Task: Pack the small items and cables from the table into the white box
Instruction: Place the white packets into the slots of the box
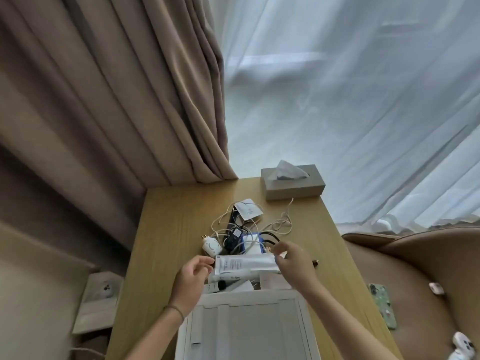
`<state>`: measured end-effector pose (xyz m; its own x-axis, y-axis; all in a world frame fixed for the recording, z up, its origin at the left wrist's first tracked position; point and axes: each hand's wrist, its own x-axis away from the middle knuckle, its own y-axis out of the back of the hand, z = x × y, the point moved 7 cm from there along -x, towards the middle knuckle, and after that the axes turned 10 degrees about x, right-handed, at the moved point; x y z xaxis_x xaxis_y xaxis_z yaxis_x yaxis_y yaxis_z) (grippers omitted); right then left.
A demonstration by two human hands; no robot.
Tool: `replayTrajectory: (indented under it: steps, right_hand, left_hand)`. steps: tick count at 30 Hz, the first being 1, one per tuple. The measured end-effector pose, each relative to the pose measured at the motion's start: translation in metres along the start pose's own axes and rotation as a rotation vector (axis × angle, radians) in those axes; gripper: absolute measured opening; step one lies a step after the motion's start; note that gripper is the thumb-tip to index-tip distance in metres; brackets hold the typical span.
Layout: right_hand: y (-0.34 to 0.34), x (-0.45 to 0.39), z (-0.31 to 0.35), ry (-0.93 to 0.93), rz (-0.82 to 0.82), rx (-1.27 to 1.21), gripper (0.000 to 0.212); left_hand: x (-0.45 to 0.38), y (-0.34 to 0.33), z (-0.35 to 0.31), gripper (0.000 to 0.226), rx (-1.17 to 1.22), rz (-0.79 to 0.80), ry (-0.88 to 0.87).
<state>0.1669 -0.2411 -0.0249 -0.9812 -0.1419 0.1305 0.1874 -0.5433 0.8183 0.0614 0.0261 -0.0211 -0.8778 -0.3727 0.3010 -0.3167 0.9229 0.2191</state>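
A white box (246, 326) with its lid flap open lies at the near edge of the wooden table (168, 229). Above its far edge I hold a flat white packet with printed text (245, 263) level between both hands. My left hand (191, 278) pinches the packet's left end and my right hand (293, 263) pinches its right end. Under the packet lie a white tube and small white items (228, 281). Behind it sit a white plug adapter (211, 246), a black adapter (233, 236), a blue-edged pouch (250, 242) and tangled white cables (278, 224).
A tissue box (293, 183) stands at the table's far edge, and a white paper sachet (248, 209) lies near the cables. A brown chair (420, 281) on the right carries a green phone (383, 300) and small gadgets. Curtains hang behind.
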Motion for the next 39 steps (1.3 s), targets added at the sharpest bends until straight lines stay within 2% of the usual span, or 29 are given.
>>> replayTrajectory:
  steps: [4,8,11,16,20,22,27,31,35,39]
  right_hand:
    - [-0.027,-0.017,0.029,0.175,0.152,0.322,0.034]
    - [-0.055,-0.025,0.041,0.272,0.253,0.519,0.05]
    - [-0.065,-0.029,0.045,0.322,0.286,0.611,0.052]
    - [-0.074,-0.032,0.046,0.403,0.287,0.709,0.05]
    - [-0.076,-0.034,0.043,0.442,0.271,0.761,0.025]
    - [-0.073,-0.035,0.039,0.427,0.266,0.711,0.017]
    - [-0.047,-0.045,0.023,0.189,0.231,0.403,0.009]
    - [-0.029,-0.05,0.013,0.103,0.159,0.25,0.025]
    - [-0.02,-0.05,0.002,0.01,0.122,0.005,0.023]
    - [-0.012,-0.044,-0.001,-0.033,0.144,-0.259,0.035]
  left_hand:
    - [-0.004,-0.007,0.003,0.032,-0.018,0.011,0.043]
    - [-0.004,-0.002,0.007,0.032,-0.024,-0.009,0.046]
    - [-0.004,0.001,0.006,0.03,-0.017,-0.012,0.046]
    - [0.001,0.004,0.005,0.026,-0.051,-0.01,0.02]
    - [0.001,0.007,0.005,0.026,-0.066,-0.009,0.02]
    - [-0.001,0.008,0.005,0.026,-0.075,-0.008,0.016]
    - [-0.012,0.0,0.005,0.03,-0.16,0.039,0.004]
    - [-0.025,-0.019,0.008,0.029,-0.338,0.116,-0.014]
    - [-0.039,-0.042,0.011,0.027,-0.554,0.184,-0.065]
    - [-0.049,-0.065,0.008,0.026,-0.775,0.212,-0.199]
